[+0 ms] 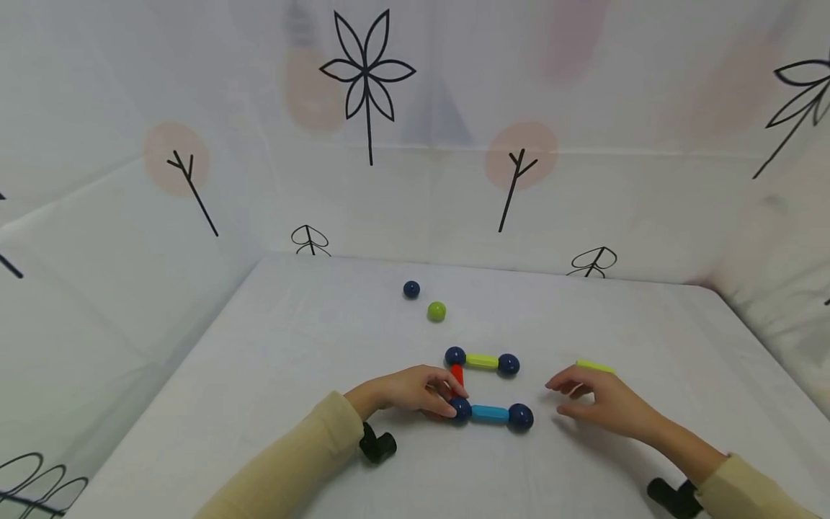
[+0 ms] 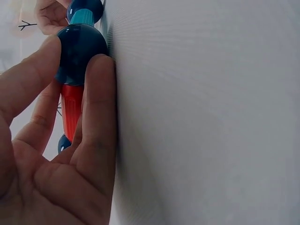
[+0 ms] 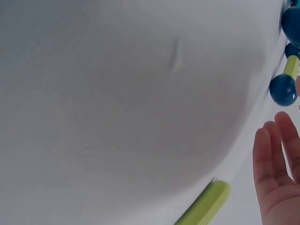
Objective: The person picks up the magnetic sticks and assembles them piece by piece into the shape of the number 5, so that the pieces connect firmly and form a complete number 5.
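Note:
Four dark blue balls and three rods form a C shape: a yellow-green rod (image 1: 482, 362) at the far side, a red rod (image 1: 457, 374) at the left, a light blue rod (image 1: 489, 414) at the near side. My left hand (image 1: 415, 389) pinches the near-left ball (image 2: 80, 54) between thumb and fingers, with the red rod (image 2: 71, 111) beside the fingers. My right hand (image 1: 606, 404) hovers to the right of the shape, fingers relaxed, holding nothing. A loose yellow-green rod (image 1: 595, 367) lies just beyond it, also visible in the right wrist view (image 3: 205, 205).
A loose dark blue ball (image 1: 411, 290) and a green ball (image 1: 436, 311) lie farther back on the white table (image 1: 292, 324). Behind the table hangs a white cloth (image 1: 428, 209) with plant drawings; more cloth stands at both sides.

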The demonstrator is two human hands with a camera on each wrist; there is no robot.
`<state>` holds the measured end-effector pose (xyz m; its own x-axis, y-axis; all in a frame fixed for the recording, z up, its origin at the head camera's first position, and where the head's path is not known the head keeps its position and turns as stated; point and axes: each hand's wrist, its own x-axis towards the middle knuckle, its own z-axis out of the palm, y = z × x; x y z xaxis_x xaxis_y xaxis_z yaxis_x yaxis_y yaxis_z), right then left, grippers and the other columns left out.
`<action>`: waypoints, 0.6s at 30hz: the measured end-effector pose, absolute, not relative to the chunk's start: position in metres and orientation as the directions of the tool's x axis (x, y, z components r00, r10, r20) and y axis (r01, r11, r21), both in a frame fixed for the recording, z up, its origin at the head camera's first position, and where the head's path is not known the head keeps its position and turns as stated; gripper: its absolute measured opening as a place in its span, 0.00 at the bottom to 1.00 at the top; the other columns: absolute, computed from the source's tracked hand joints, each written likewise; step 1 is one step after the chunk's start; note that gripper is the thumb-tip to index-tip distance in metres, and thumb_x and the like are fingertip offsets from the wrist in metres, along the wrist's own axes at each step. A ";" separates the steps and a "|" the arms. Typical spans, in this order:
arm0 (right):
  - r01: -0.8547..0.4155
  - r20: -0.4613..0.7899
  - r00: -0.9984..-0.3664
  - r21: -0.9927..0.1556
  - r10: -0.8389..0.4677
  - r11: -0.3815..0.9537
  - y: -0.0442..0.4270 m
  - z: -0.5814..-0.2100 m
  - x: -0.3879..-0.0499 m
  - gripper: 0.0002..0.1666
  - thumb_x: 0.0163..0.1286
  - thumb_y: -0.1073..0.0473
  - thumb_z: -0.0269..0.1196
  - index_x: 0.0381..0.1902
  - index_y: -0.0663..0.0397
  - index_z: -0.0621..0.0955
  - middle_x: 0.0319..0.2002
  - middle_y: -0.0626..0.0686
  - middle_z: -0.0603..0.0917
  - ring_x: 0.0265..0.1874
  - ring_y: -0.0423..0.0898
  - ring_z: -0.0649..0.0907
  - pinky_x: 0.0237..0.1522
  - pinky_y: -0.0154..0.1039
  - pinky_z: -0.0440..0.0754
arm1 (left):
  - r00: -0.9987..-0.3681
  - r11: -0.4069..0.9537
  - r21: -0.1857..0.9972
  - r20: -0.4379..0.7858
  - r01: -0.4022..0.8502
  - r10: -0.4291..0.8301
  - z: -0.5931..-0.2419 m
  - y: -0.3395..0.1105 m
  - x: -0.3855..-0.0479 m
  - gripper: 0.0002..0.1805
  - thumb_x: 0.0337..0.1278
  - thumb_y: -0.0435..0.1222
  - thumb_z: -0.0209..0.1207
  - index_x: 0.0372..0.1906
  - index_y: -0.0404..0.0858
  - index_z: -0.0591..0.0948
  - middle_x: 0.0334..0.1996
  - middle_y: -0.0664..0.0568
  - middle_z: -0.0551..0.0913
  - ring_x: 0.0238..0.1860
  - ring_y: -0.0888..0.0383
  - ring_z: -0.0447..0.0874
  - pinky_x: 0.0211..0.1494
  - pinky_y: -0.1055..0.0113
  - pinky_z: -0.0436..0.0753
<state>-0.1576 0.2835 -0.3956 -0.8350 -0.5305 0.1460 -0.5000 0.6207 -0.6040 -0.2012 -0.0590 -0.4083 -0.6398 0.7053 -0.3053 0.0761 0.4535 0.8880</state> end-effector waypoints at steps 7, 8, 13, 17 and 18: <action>-0.437 0.143 -0.885 -0.579 -0.442 0.688 0.294 -0.397 -0.157 0.19 0.55 0.67 0.74 0.45 0.57 0.83 0.42 0.50 0.84 0.39 0.41 0.82 0.41 0.33 0.83 | -0.644 0.452 0.889 -0.301 0.078 0.703 -0.408 -0.058 -0.200 0.15 0.61 0.31 0.66 0.52 0.41 0.84 0.42 0.55 0.81 0.43 0.60 0.78 0.44 0.70 0.78; -0.421 0.132 -0.894 -0.576 -0.428 0.701 0.295 -0.396 -0.156 0.19 0.55 0.67 0.74 0.45 0.57 0.83 0.42 0.49 0.84 0.39 0.42 0.83 0.41 0.34 0.83 | -0.644 0.452 0.889 -0.301 0.078 0.703 -0.408 -0.059 -0.200 0.15 0.61 0.31 0.66 0.52 0.41 0.84 0.42 0.56 0.81 0.43 0.60 0.78 0.44 0.70 0.78; -0.430 0.185 -0.900 -0.540 -0.396 0.724 0.301 -0.397 -0.155 0.20 0.52 0.69 0.76 0.44 0.57 0.83 0.42 0.49 0.85 0.38 0.40 0.82 0.39 0.34 0.84 | -0.649 0.457 0.886 -0.300 0.084 0.700 -0.409 -0.059 -0.200 0.14 0.61 0.32 0.66 0.52 0.42 0.84 0.42 0.56 0.81 0.44 0.61 0.78 0.46 0.69 0.78; -0.447 0.243 -0.894 -0.502 -0.376 0.740 0.307 -0.400 -0.156 0.20 0.51 0.70 0.76 0.42 0.56 0.83 0.40 0.50 0.85 0.36 0.37 0.82 0.37 0.34 0.83 | -0.656 0.468 0.879 -0.299 0.094 0.693 -0.408 -0.059 -0.199 0.14 0.61 0.32 0.66 0.52 0.43 0.84 0.43 0.57 0.81 0.46 0.61 0.77 0.48 0.68 0.77; -0.450 0.258 -0.893 -0.493 -0.369 0.744 0.309 -0.400 -0.156 0.20 0.50 0.71 0.76 0.42 0.56 0.83 0.40 0.50 0.86 0.36 0.37 0.82 0.36 0.34 0.83 | -0.657 0.471 0.877 -0.300 0.095 0.691 -0.408 -0.059 -0.199 0.14 0.61 0.32 0.66 0.52 0.43 0.84 0.43 0.57 0.81 0.46 0.61 0.77 0.48 0.68 0.77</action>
